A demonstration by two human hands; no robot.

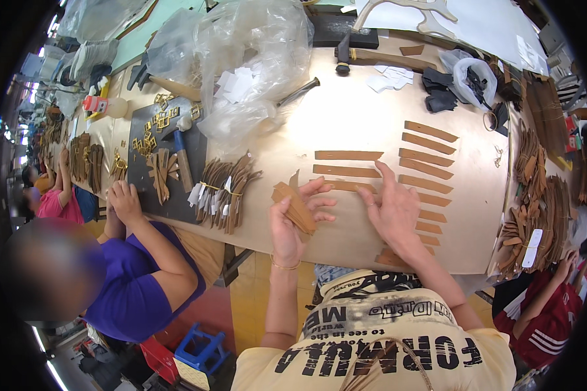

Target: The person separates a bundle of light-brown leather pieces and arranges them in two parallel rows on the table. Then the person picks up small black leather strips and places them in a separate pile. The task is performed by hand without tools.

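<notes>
My left hand [285, 228] is closed around a small fanned stack of tan leather strips [296, 207], raised over the near part of the table. My right hand [396, 212] rests on the table with fingers spread. Its thumb and index fingertips touch the right ends of short flat leather strips [338, 186]. Just beyond that, two more strips [349, 156] lie parallel. A column of several slanted-end leather strips [426, 169] runs down the table to the right, and my right hand and forearm partly cover its near end.
Left of my hands lie banded strip bundles [225, 195], a hammer [181, 163] and brass buckles [156, 120] on a black board. Clear plastic bags [248, 58] are behind. A co-worker in purple [137, 283] sits at left. More strip bundles [535, 215] stand right.
</notes>
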